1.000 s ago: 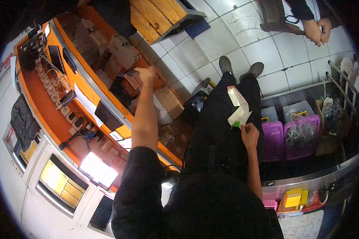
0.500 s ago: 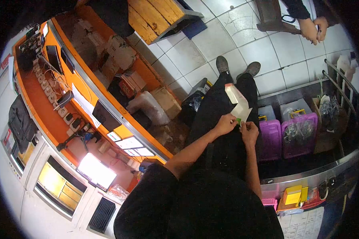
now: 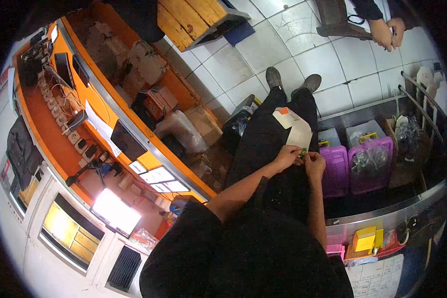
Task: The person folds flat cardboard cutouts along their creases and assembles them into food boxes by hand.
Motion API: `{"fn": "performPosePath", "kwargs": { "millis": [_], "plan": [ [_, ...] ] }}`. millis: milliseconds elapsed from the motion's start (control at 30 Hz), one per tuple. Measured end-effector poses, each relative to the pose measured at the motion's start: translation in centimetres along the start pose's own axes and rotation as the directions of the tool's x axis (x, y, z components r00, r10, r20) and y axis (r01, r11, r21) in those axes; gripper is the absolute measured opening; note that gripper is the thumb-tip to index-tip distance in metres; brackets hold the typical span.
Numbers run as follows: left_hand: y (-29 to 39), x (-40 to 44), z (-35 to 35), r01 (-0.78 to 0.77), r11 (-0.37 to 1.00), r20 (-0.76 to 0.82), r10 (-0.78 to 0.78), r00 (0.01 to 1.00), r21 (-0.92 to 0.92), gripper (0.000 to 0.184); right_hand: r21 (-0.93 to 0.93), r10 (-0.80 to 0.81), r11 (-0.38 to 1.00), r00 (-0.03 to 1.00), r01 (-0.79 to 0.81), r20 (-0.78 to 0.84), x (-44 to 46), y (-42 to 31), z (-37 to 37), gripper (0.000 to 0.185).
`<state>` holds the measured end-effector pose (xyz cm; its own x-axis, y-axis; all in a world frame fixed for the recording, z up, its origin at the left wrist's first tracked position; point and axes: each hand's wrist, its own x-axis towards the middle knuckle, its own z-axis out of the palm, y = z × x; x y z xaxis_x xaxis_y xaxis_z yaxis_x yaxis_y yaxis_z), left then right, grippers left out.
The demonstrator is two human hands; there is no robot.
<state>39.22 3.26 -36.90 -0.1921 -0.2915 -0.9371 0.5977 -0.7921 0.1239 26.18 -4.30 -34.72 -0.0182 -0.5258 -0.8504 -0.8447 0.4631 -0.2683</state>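
White folded card (image 3: 300, 134) over or on dark trouser legs, which of two cannot tell; orange-marked end (image 3: 282, 111) points toward shoes (image 3: 273, 78). Small green piece (image 3: 303, 153) at card's near end, between fingertips of both hands. Left hand (image 3: 288, 158): fingers closed, pinching green piece from left. Right hand (image 3: 315, 165): fingers closed, pinching it from right, tips just beside left ones. Purple case (image 3: 334, 174) near right hand, on its outer side. Orange table (image 3: 49, 134) well apart, to left.
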Motion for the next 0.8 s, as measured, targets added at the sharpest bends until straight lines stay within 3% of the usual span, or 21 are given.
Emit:
{"fn": "performPosePath", "kwargs": {
  "millis": [100,200,300,400,500,567,800],
  "plan": [
    [-0.1,-0.2,-0.1,0.035,0.997,0.009,-0.034,0.999,-0.072,0.025,-0.044,-0.040,0.998,0.999,0.039,-0.014,-0.2,-0.2,-0.1,0.026],
    [0.1,-0.3,-0.1,0.047,0.996,0.011,-0.047,0.999,-0.069,0.026,0.102,0.010,0.995,1.000,-0.008,-0.019,0.2,1.0,0.6,0.026],
    [0.2,-0.3,0.1,0.040,0.996,0.024,-0.038,0.999,-0.076,0.026,0.095,0.012,0.995,1.000,-0.012,0.000,0.5,1.6,0.5,0.024],
    [0.9,-0.7,0.2,0.031,0.998,0.011,-0.030,0.999,-0.047,0.026,0.210,-0.007,0.978,1.000,0.008,-0.004,0.5,1.9,0.8,0.023],
    [0.3,-0.4,0.3,-0.007,1.000,0.011,0.007,1.000,-0.028,0.026,0.085,0.022,0.996,0.998,-0.027,0.066,0.8,1.5,0.4,0.022],
    [-1.0,0.1,-0.2,-0.049,0.997,0.034,0.051,0.998,-0.063,0.026,0.171,-0.001,0.985,0.993,-0.020,0.118,0.9,2.0,0.1,0.023],
    [0.7,-1.0,1.4,-0.098,0.977,-0.038,0.107,0.993,0.187,0.031,0.171,0.064,0.982,0.993,-0.081,0.104,1.0,2.9,-0.5,0.022]
  ]
}}
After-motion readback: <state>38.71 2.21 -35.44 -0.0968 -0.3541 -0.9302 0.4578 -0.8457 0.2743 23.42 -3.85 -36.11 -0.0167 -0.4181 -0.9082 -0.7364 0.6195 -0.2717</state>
